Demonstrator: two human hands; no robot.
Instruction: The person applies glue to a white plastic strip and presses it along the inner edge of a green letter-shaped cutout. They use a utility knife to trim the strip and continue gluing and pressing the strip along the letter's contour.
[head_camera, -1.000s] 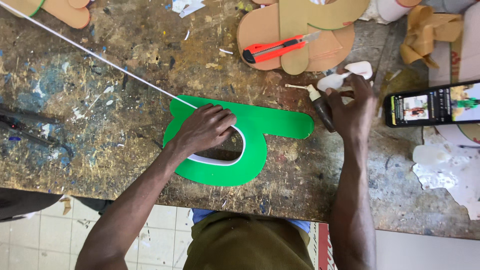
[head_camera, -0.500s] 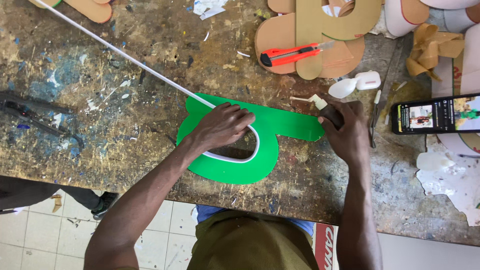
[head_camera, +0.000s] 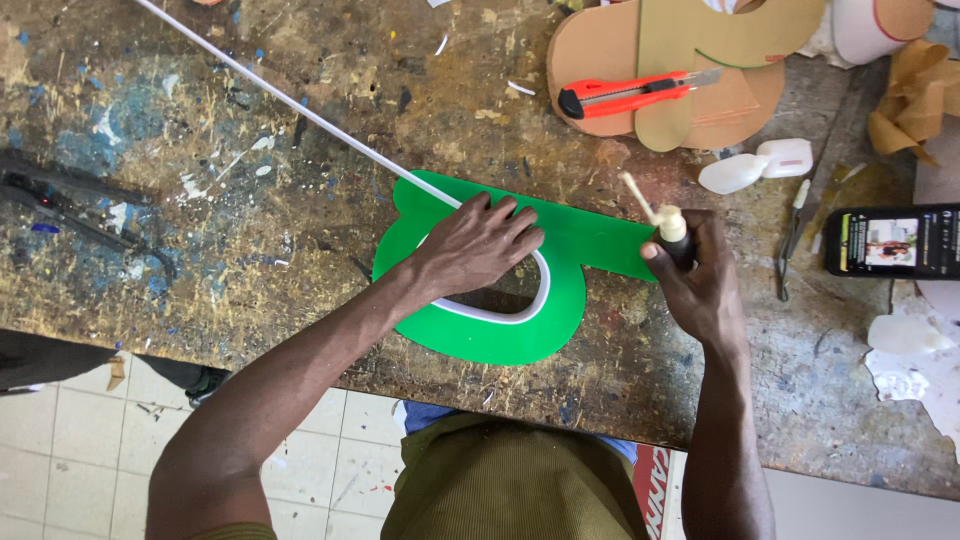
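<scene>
A green cut-out shape (head_camera: 500, 340) with a hole in it lies flat on the worn workbench (head_camera: 250, 260). A long white strip (head_camera: 300, 112) runs from the far left and lines the edge of the hole. My left hand (head_camera: 480, 245) presses flat on the green shape and the strip at the hole's upper edge. My right hand (head_camera: 700, 280) grips a small dark glue bottle (head_camera: 672, 235) with a pale nozzle, held just over the green shape's right arm.
A red utility knife (head_camera: 635, 94) lies on brown cardboard cut-outs (head_camera: 690, 70) at the back. A white cap piece (head_camera: 755, 165), a thin metal tool (head_camera: 795, 235) and a phone (head_camera: 892, 242) with a lit screen lie to the right. A dark tool (head_camera: 70, 200) lies at the left. The bench's near edge borders tiled floor.
My right hand has brought the glue bottle from beside the white cap piece down to the green shape's right arm. My left hand stays pressed on the shape.
</scene>
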